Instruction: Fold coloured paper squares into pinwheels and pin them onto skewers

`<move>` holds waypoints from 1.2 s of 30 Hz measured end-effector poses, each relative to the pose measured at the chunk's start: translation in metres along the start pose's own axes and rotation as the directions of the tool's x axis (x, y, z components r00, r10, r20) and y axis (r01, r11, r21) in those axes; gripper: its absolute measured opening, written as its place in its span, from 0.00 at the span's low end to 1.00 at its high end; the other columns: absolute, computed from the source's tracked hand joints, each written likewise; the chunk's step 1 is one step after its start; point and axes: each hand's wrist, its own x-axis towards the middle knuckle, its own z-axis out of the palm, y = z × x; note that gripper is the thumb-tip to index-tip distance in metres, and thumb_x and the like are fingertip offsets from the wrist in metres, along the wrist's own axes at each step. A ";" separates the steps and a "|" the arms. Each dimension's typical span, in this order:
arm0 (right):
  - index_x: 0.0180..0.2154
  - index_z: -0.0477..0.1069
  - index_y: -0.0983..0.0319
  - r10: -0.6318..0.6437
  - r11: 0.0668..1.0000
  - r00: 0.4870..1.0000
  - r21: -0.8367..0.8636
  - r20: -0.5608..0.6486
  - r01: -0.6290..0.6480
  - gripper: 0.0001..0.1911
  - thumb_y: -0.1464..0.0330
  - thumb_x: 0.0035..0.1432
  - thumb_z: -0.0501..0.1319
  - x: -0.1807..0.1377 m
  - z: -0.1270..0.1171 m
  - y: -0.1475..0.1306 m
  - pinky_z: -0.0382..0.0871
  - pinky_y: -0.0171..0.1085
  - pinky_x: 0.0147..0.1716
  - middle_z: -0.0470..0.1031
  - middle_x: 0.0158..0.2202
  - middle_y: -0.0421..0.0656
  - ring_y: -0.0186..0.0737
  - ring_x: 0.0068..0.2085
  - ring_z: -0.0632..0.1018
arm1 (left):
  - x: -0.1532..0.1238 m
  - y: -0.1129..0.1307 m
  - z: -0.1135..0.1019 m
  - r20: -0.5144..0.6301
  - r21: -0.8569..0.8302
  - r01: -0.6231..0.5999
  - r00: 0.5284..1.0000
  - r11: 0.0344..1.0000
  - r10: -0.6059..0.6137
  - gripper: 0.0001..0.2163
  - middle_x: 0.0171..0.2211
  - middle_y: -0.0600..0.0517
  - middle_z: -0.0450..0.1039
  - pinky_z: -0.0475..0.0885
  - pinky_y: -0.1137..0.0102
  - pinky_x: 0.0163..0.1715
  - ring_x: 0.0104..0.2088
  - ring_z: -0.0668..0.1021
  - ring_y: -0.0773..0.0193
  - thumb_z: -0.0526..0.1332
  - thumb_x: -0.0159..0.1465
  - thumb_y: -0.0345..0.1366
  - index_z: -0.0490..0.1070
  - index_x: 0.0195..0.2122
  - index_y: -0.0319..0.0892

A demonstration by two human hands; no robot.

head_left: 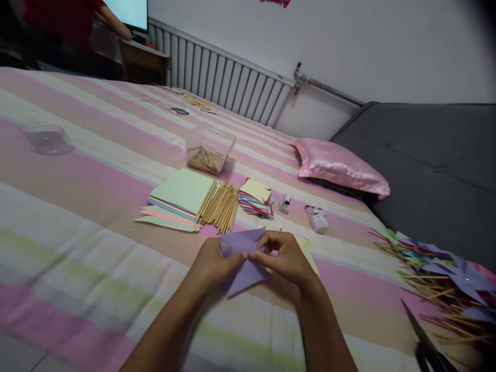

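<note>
Between my two hands is a purple paper pinwheel (242, 276), its sheet cut toward the middle with corners standing up. My left hand (217, 263) grips the left side, the thumb pressed near the centre. With thumb and fingers pinched, my right hand (281, 256) holds a corner of the same paper close to the middle. Whether a pin sits at the centre is hidden by the fingertips. Just beyond lie a bundle of wooden sticks (220, 205), a stack of coloured paper sheets (182, 191) and a pile of small cut squares (256, 191). Yellow paper (308, 253) lies partly behind my right hand.
Finished pinwheels on sticks (461, 274) heap at the right, near black scissors (426, 346). A clear box of sticks (209, 152), its clear lid (48, 139), small white boxes (318, 221) and a pink pillow (341, 165) rest on the bed. A person (65, 31) sits at the back left.
</note>
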 end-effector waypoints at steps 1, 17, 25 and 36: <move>0.24 0.71 0.62 -0.009 1.000 1.000 0.003 -0.004 0.009 0.09 0.64 0.46 0.68 0.000 0.000 -0.001 0.60 0.31 0.21 0.70 0.21 0.38 0.31 0.23 0.68 | 0.000 0.001 0.000 -0.012 0.002 -0.001 1.000 1.000 0.001 0.09 0.25 0.47 0.78 0.69 0.68 0.24 0.25 0.76 0.57 0.67 0.46 0.36 0.79 0.28 0.36; 0.53 0.63 0.54 -0.002 0.931 0.985 0.360 -0.175 0.066 0.26 0.67 0.52 0.65 0.002 0.005 -0.006 0.68 0.30 0.23 0.74 0.26 0.37 0.31 0.25 0.73 | -0.004 0.010 0.006 -0.089 -0.268 0.076 0.991 0.961 -0.103 0.15 0.27 0.44 0.78 0.70 0.68 0.28 0.26 0.77 0.58 0.70 0.40 0.34 0.77 0.30 0.32; 0.49 0.68 0.56 -0.102 0.937 0.919 0.273 -0.381 0.217 0.18 0.67 0.56 0.62 0.006 0.007 -0.003 0.72 0.38 0.39 0.77 0.37 0.42 0.38 0.39 0.78 | -0.001 0.006 0.004 -0.246 -0.369 0.036 0.960 0.929 -0.135 0.16 0.29 0.45 0.78 0.70 0.69 0.28 0.26 0.76 0.62 0.71 0.42 0.34 0.77 0.32 0.33; 0.42 0.75 0.57 -0.184 0.976 0.983 0.118 -0.014 0.184 0.13 0.74 0.52 0.62 -0.005 0.007 -0.011 0.72 0.35 0.32 0.78 0.28 0.39 0.36 0.30 0.79 | 0.000 0.012 -0.001 -0.395 -0.605 -0.100 0.899 0.790 -0.189 0.18 0.36 0.44 0.78 0.72 0.69 0.33 0.32 0.77 0.61 0.72 0.42 0.32 0.76 0.35 0.33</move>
